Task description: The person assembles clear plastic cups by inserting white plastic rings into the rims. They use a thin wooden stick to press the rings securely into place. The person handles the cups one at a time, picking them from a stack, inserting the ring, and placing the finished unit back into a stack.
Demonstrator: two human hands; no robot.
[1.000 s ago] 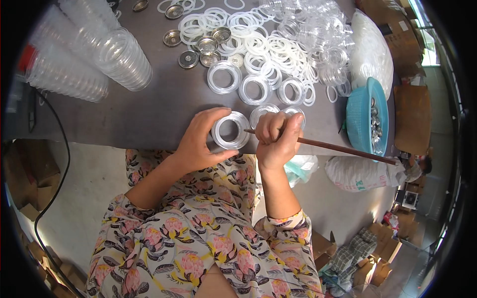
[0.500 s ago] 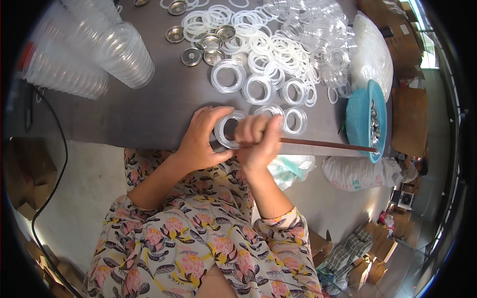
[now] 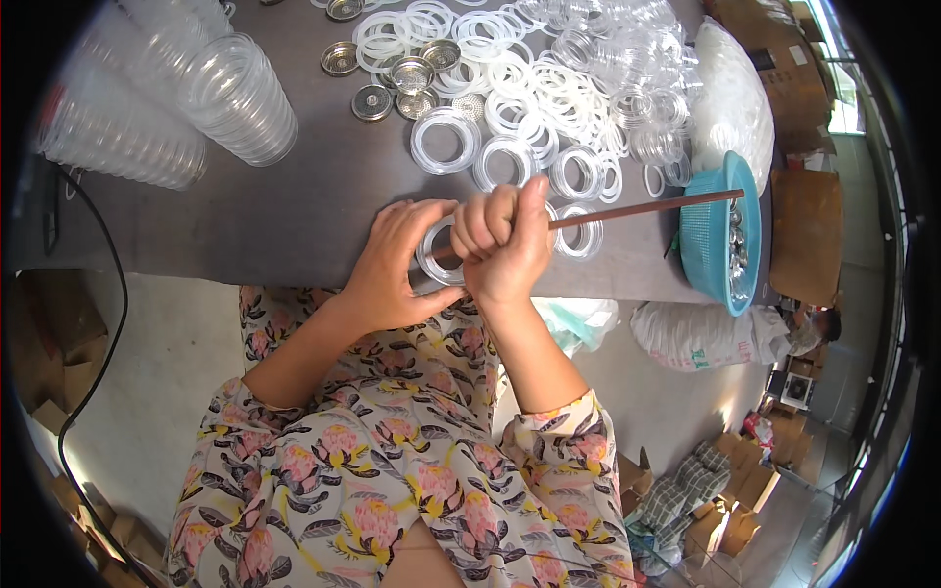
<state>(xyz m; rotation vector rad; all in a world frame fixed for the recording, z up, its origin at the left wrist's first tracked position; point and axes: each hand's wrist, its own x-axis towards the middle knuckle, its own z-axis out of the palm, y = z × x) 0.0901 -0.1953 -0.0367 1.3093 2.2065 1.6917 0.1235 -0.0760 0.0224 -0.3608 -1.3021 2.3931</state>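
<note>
My left hand (image 3: pixel 385 267) curls round a clear plastic ring (image 3: pixel 427 259) lying near the table's front edge, thumb on its near side and fingers on its far side. My right hand (image 3: pixel 504 243) is closed in a fist round a thin brown stick (image 3: pixel 637 208), thumb on top. One end of the stick reaches down into that ring; the other sticks out to the right, over a blue basket (image 3: pixel 702 233) in this view. Beyond my hands lie several more clear rings (image 3: pixel 421 147), one partly hidden behind my right fist.
Flat white rings (image 3: pixel 549 93) are heaped farther back, beside round metal lids (image 3: pixel 412 74). Clear plastic parts (image 3: pixel 627 49) and a filled plastic bag (image 3: pixel 730 108) lie at the back right. Stacked clear cups (image 3: pixel 250 108) stand at the left, near a black cable (image 3: pixel 116 255).
My right fist has turned, and the stick's far end has swung away from me, from the basket's near side to its far side. My left hand stays round the ring.
</note>
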